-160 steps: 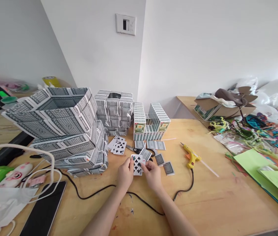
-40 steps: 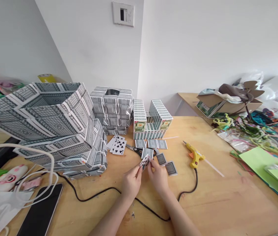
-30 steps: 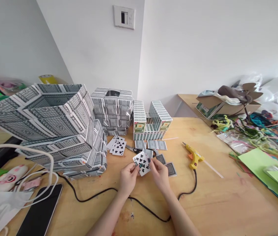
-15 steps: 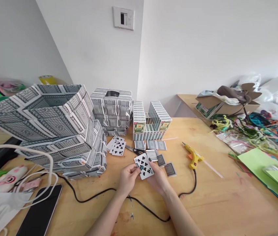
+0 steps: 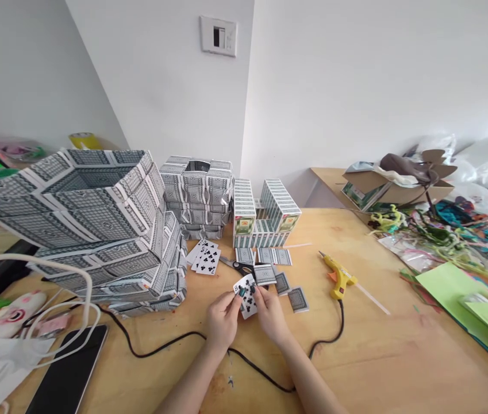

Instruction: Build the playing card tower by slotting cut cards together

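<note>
An eight of clubs playing card (image 5: 248, 300) is held face up between both hands above the table. My left hand (image 5: 223, 316) pinches its left side, thumb on the face. On its right edge my right hand (image 5: 269, 313) has a pinch grip, thumb also in front. Just beyond the hands lie black-handled scissors (image 5: 242, 267), partly covered by a folded card (image 5: 265, 275). Several folded cards (image 5: 298, 299) with grey patterned backs lie to the right. A fan of face-up club cards (image 5: 206, 259) rests left of the scissors.
Large hollow structures of grey-backed cards (image 5: 97, 230) stand at left, with card packs (image 5: 261, 237) stacked behind. A yellow glue gun (image 5: 337, 276) lies right, its black cord (image 5: 261, 371) crossing under my forearms. A phone (image 5: 69, 371) lies front left; colourful scraps (image 5: 476, 236) cover the far right.
My right hand has shifted from the card's upper right corner down to its side edge. The card has turned slightly and looks bent between the fingers.
</note>
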A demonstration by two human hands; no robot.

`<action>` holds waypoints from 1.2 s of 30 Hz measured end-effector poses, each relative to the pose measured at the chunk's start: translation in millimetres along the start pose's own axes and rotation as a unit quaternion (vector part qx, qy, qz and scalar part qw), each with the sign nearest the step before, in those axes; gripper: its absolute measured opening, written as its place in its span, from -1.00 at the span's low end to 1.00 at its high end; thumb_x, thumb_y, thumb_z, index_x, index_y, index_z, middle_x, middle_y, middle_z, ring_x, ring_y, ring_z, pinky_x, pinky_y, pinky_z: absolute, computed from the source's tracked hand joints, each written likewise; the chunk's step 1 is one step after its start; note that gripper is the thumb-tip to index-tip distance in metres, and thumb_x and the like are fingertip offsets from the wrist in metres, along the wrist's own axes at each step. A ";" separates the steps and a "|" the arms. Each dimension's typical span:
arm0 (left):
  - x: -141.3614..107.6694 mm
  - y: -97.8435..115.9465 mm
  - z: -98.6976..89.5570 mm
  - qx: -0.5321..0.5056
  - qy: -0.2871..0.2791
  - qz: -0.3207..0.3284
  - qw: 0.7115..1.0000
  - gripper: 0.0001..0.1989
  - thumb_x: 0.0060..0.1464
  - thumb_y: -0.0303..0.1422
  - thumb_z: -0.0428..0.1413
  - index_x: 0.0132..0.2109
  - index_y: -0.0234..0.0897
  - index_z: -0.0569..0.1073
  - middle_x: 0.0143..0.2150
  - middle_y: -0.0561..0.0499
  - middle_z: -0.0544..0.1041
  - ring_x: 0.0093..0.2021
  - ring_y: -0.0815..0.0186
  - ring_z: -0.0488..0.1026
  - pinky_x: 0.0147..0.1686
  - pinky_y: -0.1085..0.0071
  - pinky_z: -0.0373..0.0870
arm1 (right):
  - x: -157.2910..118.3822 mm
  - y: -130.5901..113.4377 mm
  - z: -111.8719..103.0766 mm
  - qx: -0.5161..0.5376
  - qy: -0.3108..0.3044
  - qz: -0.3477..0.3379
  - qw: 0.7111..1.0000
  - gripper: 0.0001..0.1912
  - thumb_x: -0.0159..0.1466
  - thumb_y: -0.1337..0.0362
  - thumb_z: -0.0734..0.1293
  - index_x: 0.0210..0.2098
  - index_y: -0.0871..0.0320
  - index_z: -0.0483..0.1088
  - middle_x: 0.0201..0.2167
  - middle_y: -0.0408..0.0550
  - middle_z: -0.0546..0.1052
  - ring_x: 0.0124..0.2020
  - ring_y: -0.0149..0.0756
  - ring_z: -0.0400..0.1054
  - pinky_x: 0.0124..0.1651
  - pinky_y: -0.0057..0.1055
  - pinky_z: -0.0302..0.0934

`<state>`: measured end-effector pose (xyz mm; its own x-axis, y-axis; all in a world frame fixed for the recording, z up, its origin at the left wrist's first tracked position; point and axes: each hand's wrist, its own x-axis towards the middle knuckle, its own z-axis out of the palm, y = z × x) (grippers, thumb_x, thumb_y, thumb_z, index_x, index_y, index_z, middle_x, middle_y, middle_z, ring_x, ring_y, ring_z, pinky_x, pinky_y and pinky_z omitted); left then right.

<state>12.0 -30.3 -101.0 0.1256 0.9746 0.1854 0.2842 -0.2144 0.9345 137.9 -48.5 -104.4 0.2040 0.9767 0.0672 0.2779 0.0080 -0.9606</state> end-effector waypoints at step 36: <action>12.6 9.0 4.4 -0.366 -0.021 -0.302 0.880 -0.71 -0.31 -0.31 0.25 -0.38 -0.44 0.54 -0.49 -0.12 0.55 -0.46 0.23 0.48 -0.44 0.39 0.39 | -4.0 -6.5 3.8 0.184 -0.211 0.028 0.959 -0.67 0.19 0.06 0.19 -0.54 0.18 0.21 -0.58 -0.20 0.13 -0.53 -0.45 -0.03 -0.46 -0.50 -0.03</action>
<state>20.4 -20.2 -91.6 0.2015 0.8899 -0.4093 -0.3760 0.4561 0.8066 131.6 -51.7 -99.4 -0.2120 0.9769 -0.0270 -0.0892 -0.0469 -0.9949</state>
